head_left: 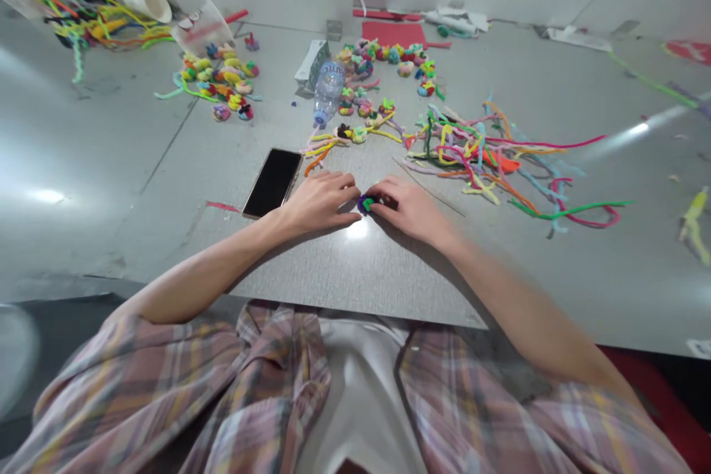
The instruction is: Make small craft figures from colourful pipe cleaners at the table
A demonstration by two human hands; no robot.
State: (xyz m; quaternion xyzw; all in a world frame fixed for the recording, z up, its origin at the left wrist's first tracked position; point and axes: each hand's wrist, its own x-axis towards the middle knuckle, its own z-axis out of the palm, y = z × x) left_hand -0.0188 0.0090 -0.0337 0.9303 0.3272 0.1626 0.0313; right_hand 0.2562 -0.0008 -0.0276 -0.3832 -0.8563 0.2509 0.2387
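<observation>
A small purple and green twisted pipe-cleaner piece (pixel 366 204) is between my two hands, just above or on the grey table. My right hand (pixel 408 209) pinches it from the right with thumb and fingertips; its other fingers are curled and partly hidden. From the left, my left hand (pixel 323 201) reaches toward the piece. Its thumb and index finger are apart, with a gap between them, and their tips are close to the piece; whether they touch it I cannot tell. A black-screened phone (pixel 272 182) lies just left of my left hand.
Loose pipe cleaners (pixel 472 152) spread at right, with a thin stick (pixel 430 187) nearby. Behind my hands are a plastic bottle (pixel 329 92), a small box (pixel 312 65) and rows of colourful twisted pieces (pixel 392 53). More pieces (pixel 222 78) lie left, by a tipped clear cup (pixel 203 28).
</observation>
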